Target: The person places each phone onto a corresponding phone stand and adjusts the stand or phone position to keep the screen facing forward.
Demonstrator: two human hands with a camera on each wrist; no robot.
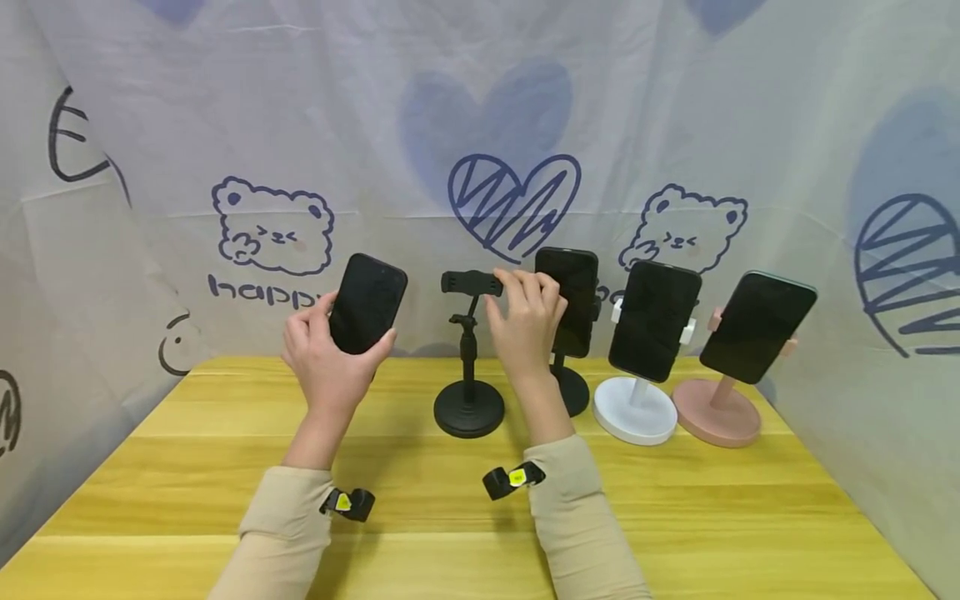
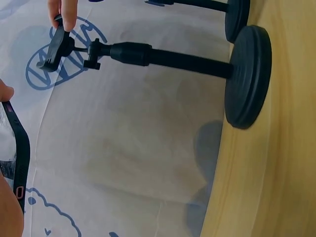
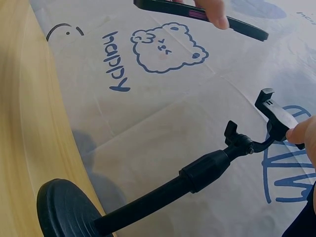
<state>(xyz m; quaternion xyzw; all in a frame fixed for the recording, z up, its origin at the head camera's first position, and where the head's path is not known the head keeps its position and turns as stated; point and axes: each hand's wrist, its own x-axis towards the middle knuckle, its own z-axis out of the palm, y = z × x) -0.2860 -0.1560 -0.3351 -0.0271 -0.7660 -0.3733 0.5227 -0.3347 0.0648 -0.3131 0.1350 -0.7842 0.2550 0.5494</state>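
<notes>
In the head view my left hand (image 1: pixel 330 358) grips a black smartphone (image 1: pixel 367 304) by its edges, raised above the table with its dark screen facing me. To the right of it stands a black phone stand (image 1: pixel 468 354) with a round base and an unoccupied clamp (image 1: pixel 471 283). My right hand (image 1: pixel 525 321) pinches the right end of that clamp between thumb and fingers. In the right wrist view the fingertips touch the clamp (image 3: pixel 279 118), and the phone (image 3: pixel 192 12) is apart from it, near the top edge.
Three more phones on stands line the right side: a black stand (image 1: pixel 573 392) behind my right hand, a white stand (image 1: pixel 635 410) and a pink stand (image 1: pixel 717 412). They stand on a wooden table (image 1: pixel 420 508). A printed cloth (image 1: pixel 375 150) hangs behind.
</notes>
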